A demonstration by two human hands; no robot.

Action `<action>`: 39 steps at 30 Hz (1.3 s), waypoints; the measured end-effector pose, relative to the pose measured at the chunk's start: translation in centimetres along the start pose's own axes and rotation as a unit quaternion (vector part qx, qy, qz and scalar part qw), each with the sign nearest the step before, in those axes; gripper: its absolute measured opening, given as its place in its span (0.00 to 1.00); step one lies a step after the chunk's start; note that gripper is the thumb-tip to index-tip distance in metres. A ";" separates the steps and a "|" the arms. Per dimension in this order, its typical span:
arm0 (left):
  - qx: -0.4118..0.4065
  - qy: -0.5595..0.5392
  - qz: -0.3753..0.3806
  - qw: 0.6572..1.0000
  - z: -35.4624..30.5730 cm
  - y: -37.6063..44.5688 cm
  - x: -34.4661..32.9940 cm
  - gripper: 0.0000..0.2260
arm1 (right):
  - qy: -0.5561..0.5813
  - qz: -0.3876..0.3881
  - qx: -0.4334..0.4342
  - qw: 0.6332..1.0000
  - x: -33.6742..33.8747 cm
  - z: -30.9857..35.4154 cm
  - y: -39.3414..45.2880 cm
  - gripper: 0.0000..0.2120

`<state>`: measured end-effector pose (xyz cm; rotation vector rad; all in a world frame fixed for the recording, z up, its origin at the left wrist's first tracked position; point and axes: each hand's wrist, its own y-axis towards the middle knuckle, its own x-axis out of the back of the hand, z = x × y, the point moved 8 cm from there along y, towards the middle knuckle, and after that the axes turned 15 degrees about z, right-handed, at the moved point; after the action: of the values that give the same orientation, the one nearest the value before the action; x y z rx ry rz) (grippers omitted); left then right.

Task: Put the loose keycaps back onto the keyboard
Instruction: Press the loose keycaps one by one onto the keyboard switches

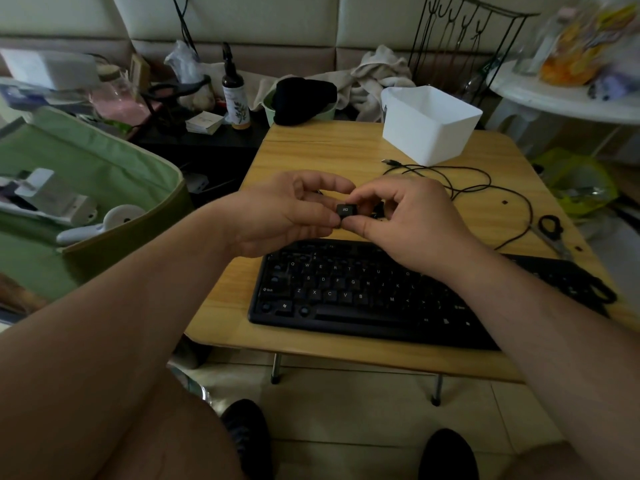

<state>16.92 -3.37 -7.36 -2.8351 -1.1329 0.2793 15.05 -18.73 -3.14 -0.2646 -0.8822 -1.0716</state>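
A black keyboard (363, 299) lies on the near part of a small wooden table (311, 147), with bare key sockets at its lower left corner. Above its far edge, both hands meet around one black keycap (347, 210) marked Ctrl. My right hand (405, 223) pinches the keycap between thumb and fingers. My left hand (287, 213) touches the same keycap with its fingertips from the left. More dark loose keycaps (377, 208) lie on the table behind my right hand, mostly hidden.
A white plastic bin (429, 129) stands at the table's far right. The keyboard's black cable (485, 181) loops across the right side, near scissors (550, 230). A green bag (86, 188) sits left of the table; a cluttered shelf stands behind.
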 end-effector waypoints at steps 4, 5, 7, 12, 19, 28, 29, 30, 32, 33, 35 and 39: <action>0.004 -0.026 -0.039 0.999 0.0 0.1 0.2 0.16 | -0.010 -0.028 -0.010 1.000 -0.1 -0.1 -0.1 0.10; 0.009 -0.023 -0.051 0.998 0.1 0.0 0.4 0.14 | -0.013 -0.027 -0.010 1.000 -0.1 0.0 -0.2 0.09; 0.024 -0.015 -0.065 0.997 0.2 -0.1 0.8 0.13 | -0.013 -0.014 -0.006 1.000 -0.4 0.3 -0.3 0.07; 0.056 -0.009 -0.026 0.998 0.6 -0.4 0.3 0.14 | -0.041 -0.001 0.027 0.999 -1.1 1.1 -0.2 0.09; 0.077 0.026 0.010 0.997 0.2 -1.0 -0.5 0.19 | -0.074 0.014 0.032 0.997 -1.3 2.0 -0.3 0.12; 0.100 0.032 0.015 0.994 0.8 -2.9 0.2 0.26 | -0.094 0.062 0.040 0.993 -2.7 3.0 -0.5 0.09; 0.100 0.028 0.019 0.994 0.9 -3.1 0.3 0.27 | -0.114 0.060 0.047 0.991 -2.9 3.3 -0.4 0.09; 0.100 0.025 0.021 0.994 1.0 -3.4 0.4 0.28 | -0.137 0.058 0.055 0.987 -3.1 3.7 -0.4 0.08; 0.105 0.021 0.027 0.994 1.2 -4.0 0.8 0.29 | -0.186 0.051 0.070 0.979 -3.6 4.5 -0.3 0.09; 0.108 0.018 0.036 0.993 1.3 -4.4 0.9 0.30 | -0.204 0.048 0.075 0.975 -4.0 4.9 -0.3 0.10; 0.114 0.019 0.055 0.992 1.4 -5.3 1.1 0.30 | -0.220 0.045 0.079 0.971 -4.6 5.8 -0.3 0.11; 0.158 0.173 -0.017 0.972 1.9 -7.8 4.1 0.23 | -0.169 0.121 0.028 0.978 -6.6 6.9 -0.1 0.09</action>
<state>14.20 5.16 -8.74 -2.4570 -0.9628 -0.0377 10.25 -10.45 -3.60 -0.5053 -1.1502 -0.7845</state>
